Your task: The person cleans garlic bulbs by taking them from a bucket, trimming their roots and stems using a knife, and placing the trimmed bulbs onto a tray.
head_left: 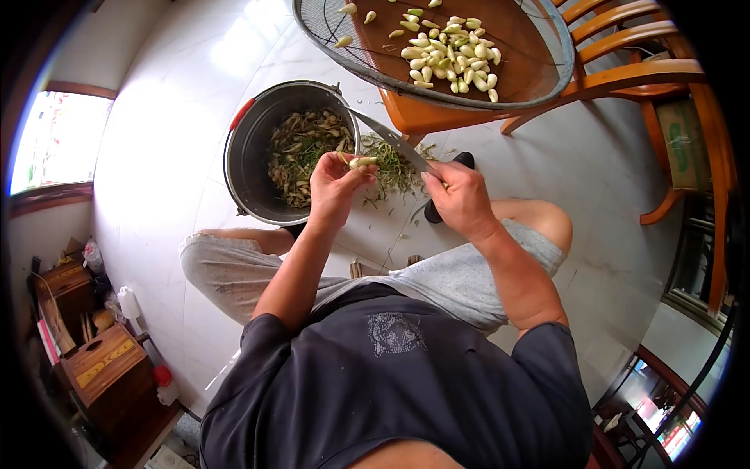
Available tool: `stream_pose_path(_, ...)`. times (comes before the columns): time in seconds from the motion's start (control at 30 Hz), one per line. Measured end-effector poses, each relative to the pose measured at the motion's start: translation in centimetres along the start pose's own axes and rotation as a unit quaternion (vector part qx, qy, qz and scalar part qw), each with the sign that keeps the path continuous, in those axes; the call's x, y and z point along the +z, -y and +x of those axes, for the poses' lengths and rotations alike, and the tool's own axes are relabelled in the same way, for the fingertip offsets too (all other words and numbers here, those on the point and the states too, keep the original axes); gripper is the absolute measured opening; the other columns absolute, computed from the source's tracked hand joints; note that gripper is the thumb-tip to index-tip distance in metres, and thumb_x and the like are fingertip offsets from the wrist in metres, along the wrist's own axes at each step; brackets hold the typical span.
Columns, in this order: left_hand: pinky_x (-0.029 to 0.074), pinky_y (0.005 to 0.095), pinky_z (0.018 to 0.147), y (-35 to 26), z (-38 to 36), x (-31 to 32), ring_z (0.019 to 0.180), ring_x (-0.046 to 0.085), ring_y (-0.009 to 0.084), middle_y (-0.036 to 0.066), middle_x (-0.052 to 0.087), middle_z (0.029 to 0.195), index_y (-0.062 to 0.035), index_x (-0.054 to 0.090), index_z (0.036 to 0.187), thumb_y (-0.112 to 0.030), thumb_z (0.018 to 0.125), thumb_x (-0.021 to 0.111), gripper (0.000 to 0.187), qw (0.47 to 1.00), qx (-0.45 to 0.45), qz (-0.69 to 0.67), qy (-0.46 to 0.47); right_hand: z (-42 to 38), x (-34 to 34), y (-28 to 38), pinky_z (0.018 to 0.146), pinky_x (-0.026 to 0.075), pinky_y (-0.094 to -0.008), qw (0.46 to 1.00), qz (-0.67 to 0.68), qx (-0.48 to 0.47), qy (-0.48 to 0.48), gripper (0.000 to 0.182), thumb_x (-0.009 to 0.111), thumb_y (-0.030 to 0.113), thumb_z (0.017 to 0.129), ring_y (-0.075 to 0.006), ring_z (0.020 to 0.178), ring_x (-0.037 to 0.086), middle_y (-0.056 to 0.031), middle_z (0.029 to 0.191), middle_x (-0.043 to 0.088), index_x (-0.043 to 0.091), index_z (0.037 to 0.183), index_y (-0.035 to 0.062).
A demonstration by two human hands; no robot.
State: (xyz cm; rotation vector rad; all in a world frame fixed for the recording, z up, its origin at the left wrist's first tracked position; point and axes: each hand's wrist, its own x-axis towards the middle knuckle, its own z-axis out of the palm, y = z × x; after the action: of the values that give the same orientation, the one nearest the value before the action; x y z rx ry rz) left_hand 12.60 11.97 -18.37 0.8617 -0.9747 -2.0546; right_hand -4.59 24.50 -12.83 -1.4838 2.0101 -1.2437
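My left hand [337, 187] pinches a pale, greenish-white bulb [362, 162] between thumb and fingers, just beyond the bucket's right rim. My right hand [461, 195] is wrapped round the handle of a knife [391, 137], whose long blade points up and left, above the bulb and apart from it. A metal bucket [234, 168] stands on the floor to the left, holding untrimmed bulbs with green stalks [301, 156]. On a round mesh sieve [566, 59] at the top lies a heap of trimmed pale bulbs [457, 59].
The sieve rests on a wooden chair [410, 113]. Cut green trimmings [394, 168] litter the tiled floor [172, 148] between the bucket and my foot. A slatted chair back [625, 39] stands at the upper right, and a wooden box [105, 359] at the lower left.
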Motion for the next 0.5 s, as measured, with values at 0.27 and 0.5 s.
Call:
stream_pose_path(0.27, 0.053, 0.03, 0.072, 1.7, -0.5, 0.1, 0.077, 0.064, 0.0198, 0.014, 0.063, 0.086, 0.0001, 0.047, 0.092, 0.006, 0.081, 0.064, 0.021, 0.999, -0.01, -0.034, -0.036, -1.1, 1.6, -0.6, 0.064, 0.048, -0.037, 0.998, -0.032, 0.013, 0.054, 0.018, 0.061, 0.009, 0.081, -0.0316, 0.071, 0.061, -0.0155, 0.076, 0.062, 0.066, 0.096, 0.0014)
stream_pose_path(0.5, 0.054, 0.0313, 0.071, 2.2, -0.9, 1.3, 0.075, 0.065, 0.0203, 0.012, 0.062, 0.085, -0.0029, 0.046, 0.087, 0.005, 0.082, 0.064, 0.02, 0.996, -0.027, -0.068, -0.057, -1.3, 1.9, -0.9, 0.065, 0.05, -0.0401, 0.997, -0.057, 0.01, 0.057, 0.017, 0.059, 0.012, 0.08, -0.0324, 0.072, 0.061, -0.0147, 0.076, 0.062, 0.067, 0.094, 0.0046)
